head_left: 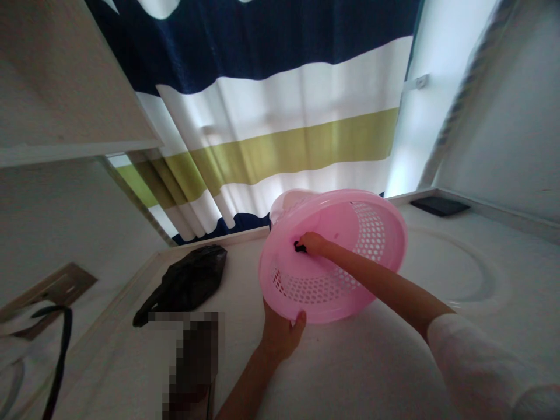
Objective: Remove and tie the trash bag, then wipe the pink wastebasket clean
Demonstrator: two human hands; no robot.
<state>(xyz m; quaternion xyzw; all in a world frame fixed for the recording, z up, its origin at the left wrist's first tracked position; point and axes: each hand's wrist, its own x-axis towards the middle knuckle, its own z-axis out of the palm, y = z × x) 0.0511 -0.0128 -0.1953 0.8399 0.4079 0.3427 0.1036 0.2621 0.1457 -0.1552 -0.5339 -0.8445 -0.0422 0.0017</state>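
A pink plastic basket [324, 219] with rows of holes in its sides is tilted so that its inside faces me. My left hand [282, 332] grips its lower left rim, thumb over the edge. Inside the basket, my right hand [315, 244] is closed on a small black item [300, 247], whose kind I cannot make out. Most of that item is hidden by the fingers. Behind the basket, a pale pink rounded thing [289, 204] is partly covered by it.
On the white surface [245, 280] lie a black plastic bag [196, 277] at the left and a flat dark object [440, 205] at the far right. A round raised ring [476, 262] is on the right. A striped curtain [297, 140] hangs behind; a socket with a black cable [61, 350] is at left.
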